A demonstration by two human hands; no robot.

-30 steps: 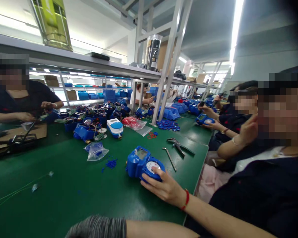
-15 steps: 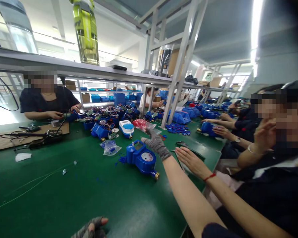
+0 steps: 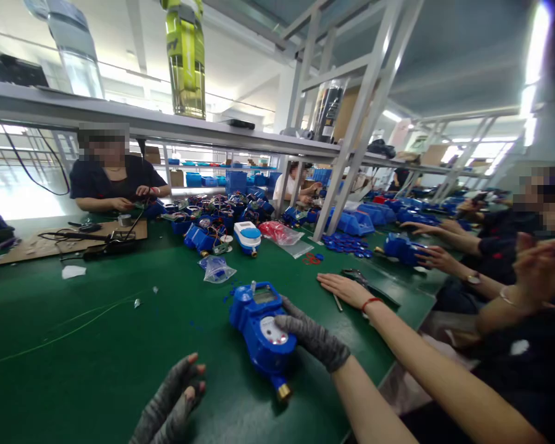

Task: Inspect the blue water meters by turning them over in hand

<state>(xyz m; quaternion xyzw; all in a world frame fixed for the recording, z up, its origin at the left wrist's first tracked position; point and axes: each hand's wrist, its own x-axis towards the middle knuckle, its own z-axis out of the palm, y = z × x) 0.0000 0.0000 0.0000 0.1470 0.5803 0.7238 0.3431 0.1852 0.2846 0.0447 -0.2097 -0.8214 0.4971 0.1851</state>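
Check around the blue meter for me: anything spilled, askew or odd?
Possibly a small spill: tiny blue bits lie loose between the blue meter and the clear bag. A white scrap also lies loose on the green table, like litter. The meter, held by the right hand, shows no obvious damage.

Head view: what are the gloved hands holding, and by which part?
The right hand holds the blue meter by its round end, thumb on the dial; left hand empty.
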